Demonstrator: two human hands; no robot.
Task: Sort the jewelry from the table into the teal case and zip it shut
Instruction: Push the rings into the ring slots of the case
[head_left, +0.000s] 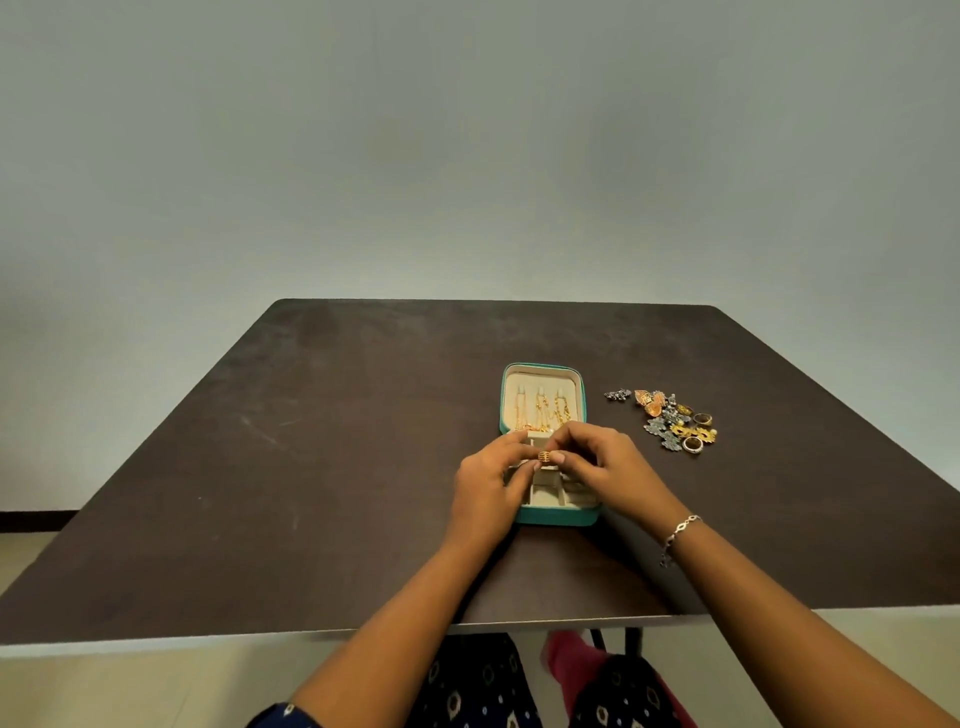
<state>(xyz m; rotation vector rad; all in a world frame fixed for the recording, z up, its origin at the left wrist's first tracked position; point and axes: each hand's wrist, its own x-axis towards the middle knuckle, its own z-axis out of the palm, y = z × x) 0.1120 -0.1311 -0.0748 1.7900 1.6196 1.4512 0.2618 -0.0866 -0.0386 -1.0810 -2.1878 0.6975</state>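
A gold ring (544, 457) is pinched between both hands above the open teal case (543, 441) on the dark brown table (311, 467).

No brand, label or writing can be read on any item; the case is seen lying open right of the table's centre, teal outside and cream inside, its far lid half hung with three gold chains (540, 410), its near half split into small compartments partly hidden by the hands; the ring is gripped by the fingertips of the left hand (488, 488) and the right hand (602, 462), both closed on it; a silver bracelet (680, 530) is worn on the right wrist; a pile of loose jewelry (670, 418), gold and grey-silver pieces with rings, is left on the table just right of the case.
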